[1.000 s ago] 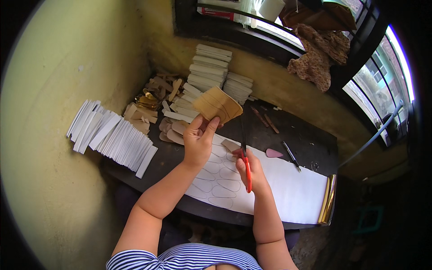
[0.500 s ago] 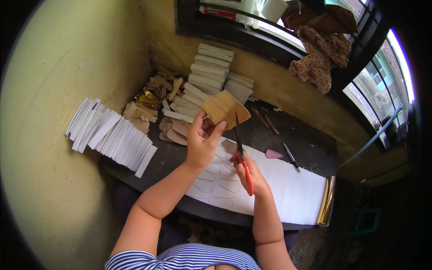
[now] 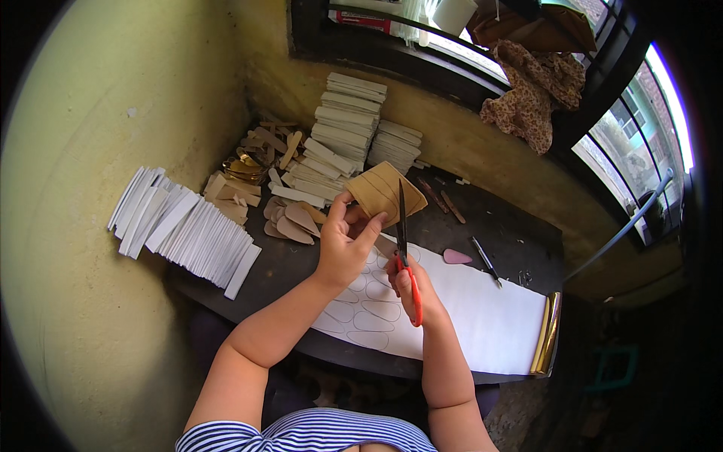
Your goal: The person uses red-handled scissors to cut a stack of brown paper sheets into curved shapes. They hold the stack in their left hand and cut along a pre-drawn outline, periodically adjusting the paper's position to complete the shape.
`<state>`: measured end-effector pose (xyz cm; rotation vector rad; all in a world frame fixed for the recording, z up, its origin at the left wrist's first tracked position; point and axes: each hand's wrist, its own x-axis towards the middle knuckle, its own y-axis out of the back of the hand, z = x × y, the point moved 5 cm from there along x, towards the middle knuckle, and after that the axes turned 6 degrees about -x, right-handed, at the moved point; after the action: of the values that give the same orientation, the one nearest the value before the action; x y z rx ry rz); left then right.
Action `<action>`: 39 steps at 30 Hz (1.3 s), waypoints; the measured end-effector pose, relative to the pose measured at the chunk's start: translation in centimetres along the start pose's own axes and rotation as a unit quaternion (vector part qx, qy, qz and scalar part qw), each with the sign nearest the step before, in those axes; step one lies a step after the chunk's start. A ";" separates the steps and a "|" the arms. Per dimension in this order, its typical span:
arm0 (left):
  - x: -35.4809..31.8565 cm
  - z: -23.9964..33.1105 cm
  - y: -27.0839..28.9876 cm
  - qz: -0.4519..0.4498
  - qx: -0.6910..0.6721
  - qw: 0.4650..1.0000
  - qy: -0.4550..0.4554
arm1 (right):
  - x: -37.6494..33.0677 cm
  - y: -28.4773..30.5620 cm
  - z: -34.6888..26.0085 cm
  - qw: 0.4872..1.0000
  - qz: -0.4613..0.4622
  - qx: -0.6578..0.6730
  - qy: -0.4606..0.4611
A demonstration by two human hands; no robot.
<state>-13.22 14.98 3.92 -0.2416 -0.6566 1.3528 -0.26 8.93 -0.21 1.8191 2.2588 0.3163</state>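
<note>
My left hand [image 3: 346, 242] pinches a tan piece of card [image 3: 381, 188], with curved pencil lines drawn across it, by its lower left edge. My right hand [image 3: 414, 289] grips scissors [image 3: 416, 294] by their red-orange handles. Their dark blades point upward and overlap the card near its right side; whether they bite into it I cannot tell. Beneath both hands lies a white paper sheet [image 3: 482, 316] bearing rows of drawn teardrop outlines. A small brownish piece [image 3: 385, 245] shows between my hands, partly hidden.
Bundled white strips [image 3: 346, 120] are stacked at the back, and more white strips [image 3: 207, 237] lean at left. Teardrop cutouts [image 3: 290, 224] lie beside tan scraps [image 3: 230, 197]. A pink teardrop [image 3: 456, 257] and pen [image 3: 486, 262] lie right. A gold roll [image 3: 548, 335] ends the sheet.
My left hand and the card have shifted slightly right and the card has tilted. The scissor blades now stand more upright against it.
</note>
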 end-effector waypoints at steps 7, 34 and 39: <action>0.3 -0.5 0.4 0.009 -0.039 0.999 0.034 | 0.1 -0.1 0.2 0.999 0.022 0.002 -0.026; 0.8 0.0 0.0 -0.074 0.033 0.996 0.032 | 0.1 -0.4 -0.5 0.996 -0.036 0.084 -0.022; 1.1 0.1 0.2 -0.077 0.037 0.995 0.045 | -0.1 -0.5 -0.3 0.993 -0.025 0.098 -0.054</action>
<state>-13.38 16.04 4.17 -0.1872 -0.5365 1.2093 -0.77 8.76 -0.10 1.8181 2.3255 -0.0125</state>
